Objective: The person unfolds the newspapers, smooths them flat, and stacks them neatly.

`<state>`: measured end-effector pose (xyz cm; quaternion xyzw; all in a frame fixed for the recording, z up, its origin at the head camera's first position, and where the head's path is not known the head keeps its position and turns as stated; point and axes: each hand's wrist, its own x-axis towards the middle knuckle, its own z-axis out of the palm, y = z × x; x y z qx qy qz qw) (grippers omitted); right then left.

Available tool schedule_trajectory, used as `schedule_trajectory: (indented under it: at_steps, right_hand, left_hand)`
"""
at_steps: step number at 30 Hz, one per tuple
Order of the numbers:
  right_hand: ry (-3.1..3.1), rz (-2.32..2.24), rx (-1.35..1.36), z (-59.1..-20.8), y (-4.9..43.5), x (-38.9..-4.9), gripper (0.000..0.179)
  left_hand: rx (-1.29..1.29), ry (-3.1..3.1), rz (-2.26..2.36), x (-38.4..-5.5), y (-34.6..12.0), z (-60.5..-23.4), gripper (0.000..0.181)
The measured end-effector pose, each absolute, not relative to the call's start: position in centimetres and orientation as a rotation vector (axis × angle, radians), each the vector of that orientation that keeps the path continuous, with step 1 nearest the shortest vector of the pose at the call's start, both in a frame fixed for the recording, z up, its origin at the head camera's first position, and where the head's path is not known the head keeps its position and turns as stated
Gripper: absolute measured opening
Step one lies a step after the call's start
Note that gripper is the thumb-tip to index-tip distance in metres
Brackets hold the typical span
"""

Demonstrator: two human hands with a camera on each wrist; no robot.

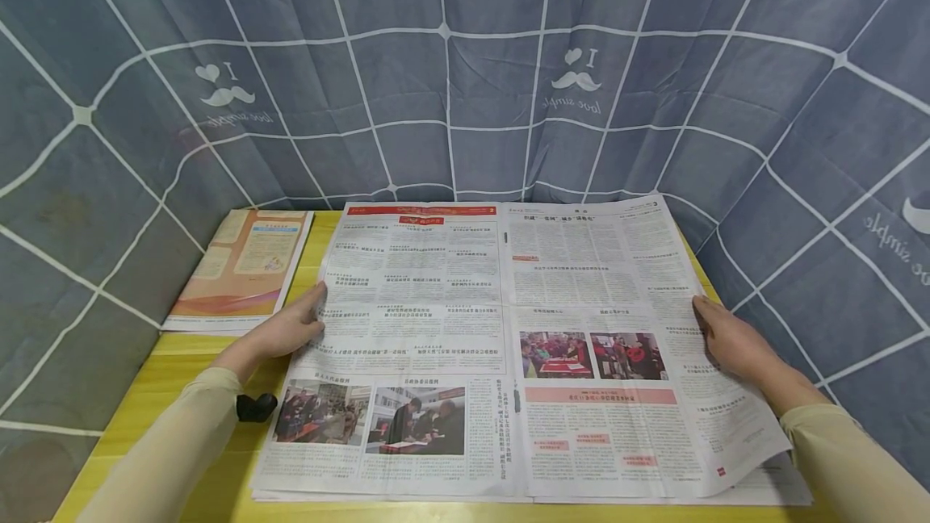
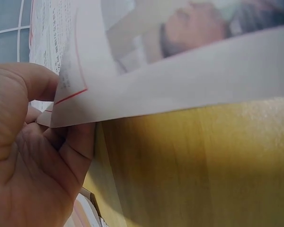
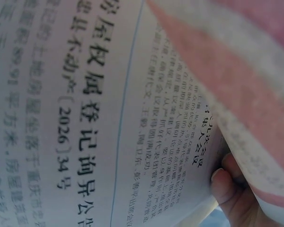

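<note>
A newspaper [image 1: 443, 333] lies spread on the yellow table, its print upside down to me. At its left edge my left hand [image 1: 286, 329] pinches the paper. In the left wrist view the thumb of that hand [image 2: 28, 137] is over the sheet's corner and the fingers are beneath. My right hand [image 1: 737, 345] holds the right edge, where the upper sheet curls up off the sheets below. From the right wrist, the fingertips of this hand [image 3: 241, 201] show beside the lifted, red-printed page [image 3: 227, 61]; the rest of the grip is hidden.
A stack of printed papers [image 1: 240, 269] with an orange top sheet lies at the table's back left. Grey curtain [image 1: 494, 79] with white lines surrounds the table [image 1: 167, 394] at the back and sides. A small black object [image 1: 256, 407] is by the left wrist.
</note>
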<state>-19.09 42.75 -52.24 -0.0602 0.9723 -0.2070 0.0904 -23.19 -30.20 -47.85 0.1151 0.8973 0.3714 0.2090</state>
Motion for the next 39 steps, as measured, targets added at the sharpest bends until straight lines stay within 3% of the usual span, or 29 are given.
schedule_trajectory:
  at_steps: [12, 24, 39]
  right_hand:
    - [2.872, -0.675, -0.134, -51.7, 43.1, -18.9, 0.053]
    - [2.660, -0.820, -0.214, -50.2, 44.3, -17.4, 0.080]
    - [2.618, -0.701, -0.270, -49.5, 45.2, -16.8, 0.081]
  left_hand:
    - [0.330, 2.549, 0.849, -23.2, -29.6, -47.4, 0.071]
    - [0.296, 2.554, 0.815, -23.2, -29.6, -47.6, 0.071]
    - [0.299, 2.692, 0.555, -22.8, -29.7, -47.1, 0.066]
